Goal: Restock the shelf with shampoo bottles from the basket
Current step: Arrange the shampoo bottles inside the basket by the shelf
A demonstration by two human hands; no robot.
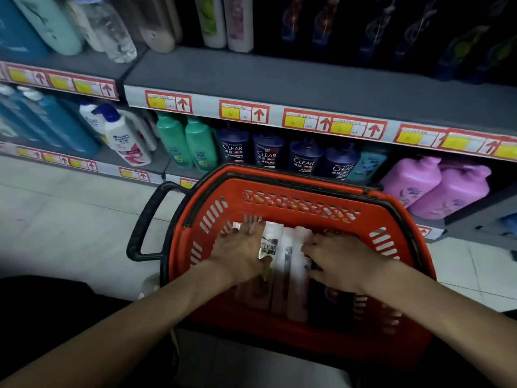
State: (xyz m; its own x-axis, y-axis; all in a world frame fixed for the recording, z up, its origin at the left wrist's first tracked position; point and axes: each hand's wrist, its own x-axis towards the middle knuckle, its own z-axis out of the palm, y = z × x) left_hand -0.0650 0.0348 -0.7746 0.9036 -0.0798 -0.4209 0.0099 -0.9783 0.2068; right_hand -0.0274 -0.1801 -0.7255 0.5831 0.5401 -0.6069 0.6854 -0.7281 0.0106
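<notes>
A red shopping basket [279, 189] stands on the floor in front of the shelf. Several white shampoo bottles [289, 264] lie side by side inside it, one with a CLEAR label [268, 247]. My left hand [240, 252] lies on the left bottles, its fingers spread over them and its thumb curled round the labelled one. My right hand [340, 261] reaches onto the bottles at the right, fingers bent down around a bottle there. The grey shelf [307, 79] above has a bare stretch in front of dark bottles.
The lower shelf behind the basket holds green bottles [186, 142], dark blue CLEAR bottles [288, 155] and pink jugs [436, 186]. White pump bottles [123, 135] stand at the left. The basket's black handle [145, 222] sticks out left over pale floor tiles [70, 214].
</notes>
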